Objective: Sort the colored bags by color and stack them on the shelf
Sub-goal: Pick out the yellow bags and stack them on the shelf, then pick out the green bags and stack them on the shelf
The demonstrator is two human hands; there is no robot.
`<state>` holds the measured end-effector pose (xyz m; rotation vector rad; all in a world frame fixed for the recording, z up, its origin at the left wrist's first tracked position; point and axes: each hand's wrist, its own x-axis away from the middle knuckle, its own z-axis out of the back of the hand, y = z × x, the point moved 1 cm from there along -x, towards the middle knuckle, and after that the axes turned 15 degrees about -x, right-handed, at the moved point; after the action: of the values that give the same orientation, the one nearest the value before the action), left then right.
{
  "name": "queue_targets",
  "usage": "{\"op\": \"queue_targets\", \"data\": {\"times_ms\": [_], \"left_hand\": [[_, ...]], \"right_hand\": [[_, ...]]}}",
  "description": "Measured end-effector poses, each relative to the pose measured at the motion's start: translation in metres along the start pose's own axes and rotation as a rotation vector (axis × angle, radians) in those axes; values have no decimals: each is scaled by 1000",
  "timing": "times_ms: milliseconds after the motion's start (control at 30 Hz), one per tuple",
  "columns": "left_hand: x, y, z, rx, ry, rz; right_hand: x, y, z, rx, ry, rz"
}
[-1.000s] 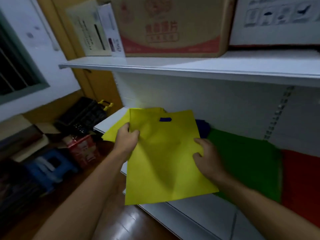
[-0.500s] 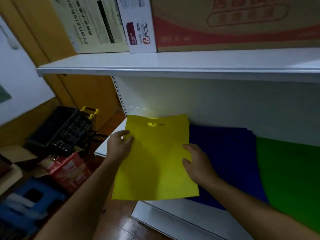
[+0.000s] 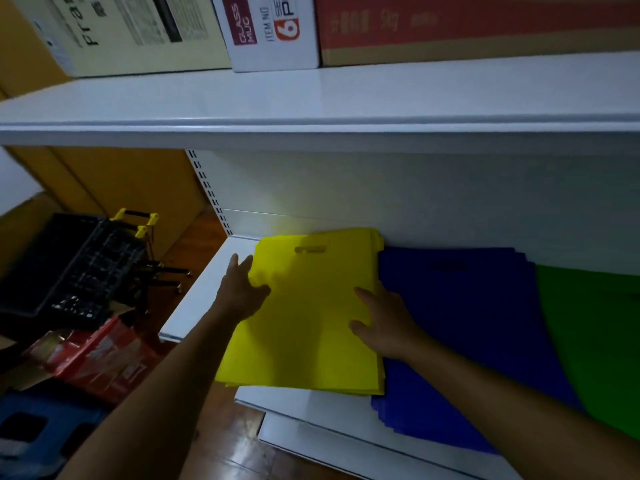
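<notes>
A stack of flat yellow bags (image 3: 304,317) lies on the lower white shelf (image 3: 194,306), its top edge against the back wall. My left hand (image 3: 240,289) rests flat on the stack's left edge with fingers straight. On the stack's right edge lies my right hand (image 3: 384,322), fingers spread and pressing down. To the right sits a stack of blue bags (image 3: 467,327), and further right a stack of green bags (image 3: 595,337). The yellow and blue stacks overhang the shelf's front edge.
An upper shelf (image 3: 346,109) carries cardboard boxes (image 3: 273,32) just above my hands. On the floor to the left stand a black crate with yellow handles (image 3: 79,265), a red box (image 3: 97,358) and a blue stool (image 3: 31,431).
The yellow bag went from held in the air onto the yellow stack on the shelf. Both hands released their grip and now lie flat on it. The view moved closer and left.
</notes>
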<state>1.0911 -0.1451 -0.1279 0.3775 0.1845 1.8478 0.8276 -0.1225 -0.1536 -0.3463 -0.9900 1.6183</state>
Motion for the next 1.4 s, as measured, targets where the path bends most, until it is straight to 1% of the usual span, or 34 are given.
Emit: {"op": "queue_targets", "data": {"times_ms": [100, 167, 267, 433, 533, 733, 867, 967, 1133, 1200, 1300, 1400], "left_hand": [[-3, 8, -3, -15, 27, -18], [-2, 22, -3, 7, 60, -42], [4, 49, -1, 54, 113, -109], [28, 106, 0, 121, 190, -202], [50, 145, -4, 175, 149, -241], [105, 225, -21, 262, 54, -399], [136, 269, -35, 298, -1, -494], [161, 311, -50, 320, -54, -516], [230, 414, -87, 378, -169, -600], [266, 458, -102, 391, -198, -627], [316, 522, -129, 404, -196, -673], [358, 575, -153, 389, -169, -687]], "right_hand": [[3, 3, 12, -55, 36, -12], [9, 6, 23, -114, 89, -12], [25, 14, 40, -191, 170, -13], [73, 32, 66, -257, 259, -19], [108, 47, 84, -266, 321, -36], [181, 79, 122, -268, 467, -84], [225, 112, 151, -271, 556, -130], [261, 144, 180, -242, 623, -171], [345, 211, 243, -211, 748, -232], [384, 241, 267, -195, 785, -219], [436, 289, 305, -170, 844, -210], [479, 325, 338, -181, 857, -229]]}}
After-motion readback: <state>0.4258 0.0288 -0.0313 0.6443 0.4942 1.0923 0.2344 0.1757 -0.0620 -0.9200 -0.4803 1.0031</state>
